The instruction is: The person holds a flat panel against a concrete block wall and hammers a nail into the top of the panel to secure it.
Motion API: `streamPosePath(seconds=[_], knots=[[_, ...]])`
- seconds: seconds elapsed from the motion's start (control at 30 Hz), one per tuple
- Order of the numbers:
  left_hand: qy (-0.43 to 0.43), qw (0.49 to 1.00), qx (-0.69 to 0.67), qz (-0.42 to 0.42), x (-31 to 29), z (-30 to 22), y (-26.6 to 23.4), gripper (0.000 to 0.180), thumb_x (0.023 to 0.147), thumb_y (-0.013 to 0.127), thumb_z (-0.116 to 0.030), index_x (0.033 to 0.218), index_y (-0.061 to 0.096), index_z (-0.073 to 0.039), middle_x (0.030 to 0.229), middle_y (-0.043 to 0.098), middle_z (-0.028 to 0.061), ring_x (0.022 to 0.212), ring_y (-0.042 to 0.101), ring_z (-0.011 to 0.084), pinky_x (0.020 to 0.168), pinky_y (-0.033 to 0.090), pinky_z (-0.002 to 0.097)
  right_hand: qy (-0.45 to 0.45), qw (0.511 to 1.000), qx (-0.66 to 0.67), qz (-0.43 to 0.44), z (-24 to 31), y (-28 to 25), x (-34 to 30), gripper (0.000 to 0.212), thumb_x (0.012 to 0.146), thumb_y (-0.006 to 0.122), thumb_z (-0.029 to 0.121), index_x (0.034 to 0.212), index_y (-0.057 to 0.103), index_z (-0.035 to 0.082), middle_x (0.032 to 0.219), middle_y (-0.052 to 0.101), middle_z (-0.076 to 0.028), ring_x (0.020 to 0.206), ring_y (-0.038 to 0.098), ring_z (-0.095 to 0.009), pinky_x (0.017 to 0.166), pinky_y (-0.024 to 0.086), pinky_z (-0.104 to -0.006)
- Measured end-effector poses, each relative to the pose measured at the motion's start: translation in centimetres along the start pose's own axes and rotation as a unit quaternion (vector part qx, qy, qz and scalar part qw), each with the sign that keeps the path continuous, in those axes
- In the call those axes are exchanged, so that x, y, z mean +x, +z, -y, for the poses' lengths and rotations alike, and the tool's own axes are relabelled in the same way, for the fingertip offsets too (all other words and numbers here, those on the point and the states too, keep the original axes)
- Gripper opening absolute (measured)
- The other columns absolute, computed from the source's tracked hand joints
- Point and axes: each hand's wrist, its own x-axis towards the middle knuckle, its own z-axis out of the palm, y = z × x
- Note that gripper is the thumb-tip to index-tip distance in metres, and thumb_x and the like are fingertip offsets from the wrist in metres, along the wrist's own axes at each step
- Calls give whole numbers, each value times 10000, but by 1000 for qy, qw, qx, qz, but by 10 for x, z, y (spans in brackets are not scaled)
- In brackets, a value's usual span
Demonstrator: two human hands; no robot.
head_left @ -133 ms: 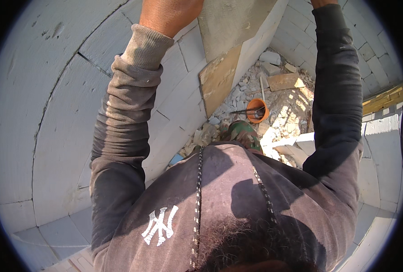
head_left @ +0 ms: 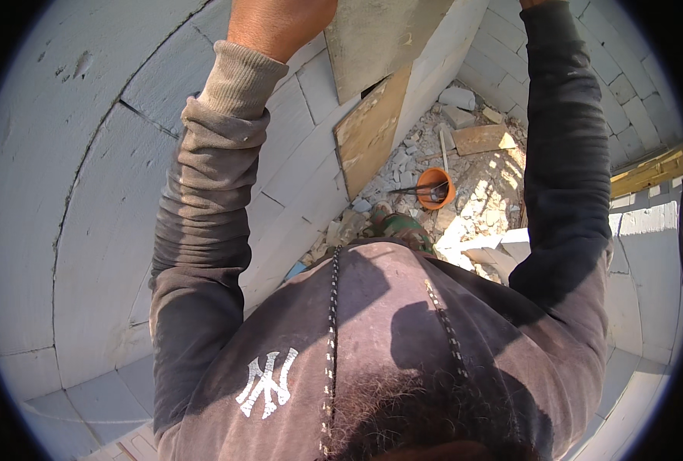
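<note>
Both arms of the person reach up past the upper edge of the view, so the left hand (head_left: 284,23) shows only as a wrist and the lower part of its back, and the right hand (head_left: 536,3) as a mere sliver above its cuff. The fingers of both are cut off; how far open either hand is, and whether it has hold of anything, cannot be told. The grey board (head_left: 384,50) lies between the two hands, just beside the left and well apart from the right; its top runs out of view too, so any touch there cannot be made out. Below it, a brown board (head_left: 371,134) leans along the block wall (head_left: 111,230), with a small dark gap showing between the two boards. Farther down, an orange bucket (head_left: 434,203) stands among broken rubble (head_left: 414,157), some dark thing in it too shadowed to name. The dusty dark sweatshirt (head_left: 380,307) hides much of the ground and most of the camouflage trousers (head_left: 407,230). Near the wall's foot, a small blue thing (head_left: 295,270) is partly covered and unclear.
</note>
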Motion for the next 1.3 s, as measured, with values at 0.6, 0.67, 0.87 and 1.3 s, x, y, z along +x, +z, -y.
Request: streamPosePath(seconds=[0.6, 0.67, 0.87, 1.3], knots=[[-52, 980, 193, -5, -18, 58, 53, 225, 991, 637, -198, 1099, 661, -2, 899, 693, 141, 796, 704, 266, 685, 550, 349, -78, 993, -19, -88, -91, -41, 6, 328, 999, 551, 132, 1292, 556, -17, 1184, 655, -87, 1117, 613, -186, 1011, 466, -331], [-62, 978, 201, -1, -15, 56, 61, 220, 986, 644, -189, 1097, 661, 0, 888, 689, 139, 790, 698, 264, 686, 546, 354, -72, 989, -14, -130, -96, -50, 8, 342, 997, 539, 131, 1299, 550, -29, 1180, 651, -97, 1107, 615, -193, 1007, 463, -327], [-109, 973, 201, 6, -8, 61, 74, 189, 967, 664, -155, 1048, 649, 15, 856, 665, 157, 757, 668, 293, 659, 520, 363, -64, 992, -11, -112, -107, -70, 16, 332, 1002, 533, 144, 1277, 573, -38, 1165, 656, -100, 1091, 623, -197, 978, 482, -328], [-201, 923, 325, -38, 2, 58, 74, 259, 930, 705, -169, 1009, 556, 27, 795, 635, 212, 689, 635, 395, 601, 494, 435, -20, 977, -89, -194, -130, -67, 21, 393, 1021, 586, 196, 1307, 508, -63, 1150, 617, -96, 1056, 589, -141, 925, 486, -273]])
